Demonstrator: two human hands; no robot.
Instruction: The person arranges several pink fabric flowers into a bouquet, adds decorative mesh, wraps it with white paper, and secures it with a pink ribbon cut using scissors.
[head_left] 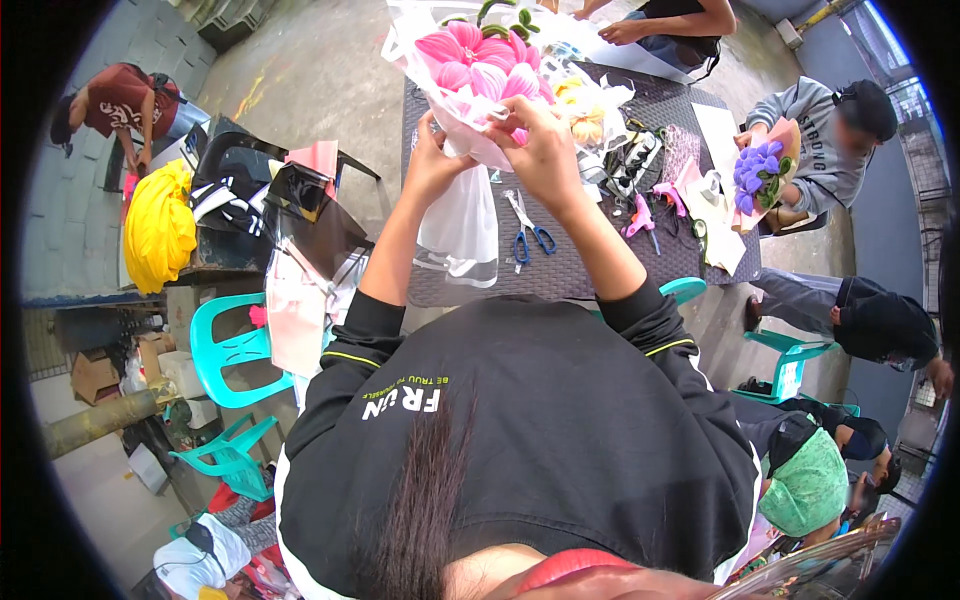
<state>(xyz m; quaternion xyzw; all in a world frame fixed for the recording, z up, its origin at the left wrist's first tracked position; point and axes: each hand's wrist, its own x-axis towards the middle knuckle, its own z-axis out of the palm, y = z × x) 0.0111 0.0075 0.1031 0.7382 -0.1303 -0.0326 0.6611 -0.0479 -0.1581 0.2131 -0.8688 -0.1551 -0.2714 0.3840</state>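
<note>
Out in front of me, above the table, I hold up a bouquet of large pink fuzzy flowers (pixel 480 62) in pale sheer wrapping (pixel 440 105). My left hand (pixel 437 160) pinches the gathered lower part of the wrap from the left. On its right side, my right hand (pixel 540 155) grips the same gathered paper with thumb and fingers. Below the hands, a sheer white strip (pixel 455 225) with bright edges hangs down over the table. Blue-handled scissors (pixel 530 238) lie on the table, close under my right forearm, touched by neither hand.
The dark woven-top table (pixel 570 282) carries pink glue guns (pixel 640 218), yellow flowers (pixel 582 108) and wrapping sheets (pixel 715 150). A person (pixel 830 140) at the right holds a purple bouquet (pixel 760 175). Teal chairs (pixel 215 345) stand at my left; another worker's arm (pixel 670 25) reaches in at the far side.
</note>
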